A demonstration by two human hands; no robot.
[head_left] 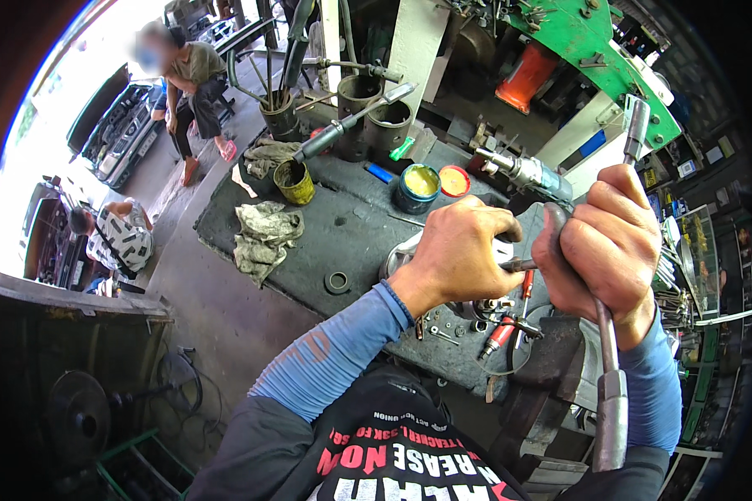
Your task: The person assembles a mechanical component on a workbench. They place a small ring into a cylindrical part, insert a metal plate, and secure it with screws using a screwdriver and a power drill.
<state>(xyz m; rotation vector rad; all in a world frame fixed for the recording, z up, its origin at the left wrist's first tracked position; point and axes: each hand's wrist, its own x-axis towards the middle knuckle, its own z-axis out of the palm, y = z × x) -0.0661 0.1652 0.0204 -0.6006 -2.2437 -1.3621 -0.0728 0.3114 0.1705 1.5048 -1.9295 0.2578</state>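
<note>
My right hand [603,242] is closed round the middle of a steel three-arm socket wrench [612,413]. One socket end points up past my knuckles, and another hangs down beside my right forearm. The third arm runs left to my left hand [464,255], whose fingers are curled round it and hide its end. Beneath my left hand, a silver metal part [395,257] rests on the dark workbench [326,242], mostly covered by the hand. Close by lie a red-handled screwdriver [527,284], a red tool [499,334] and several small sockets and nuts.
Beyond my hands stand an open tub of yellow grease [420,182], its red lid [454,180], a yellow can [295,184] and metal tool holders. A rag [266,238] and a ring [337,282] lie left. A vise [560,355] is near right. Two people are at far left.
</note>
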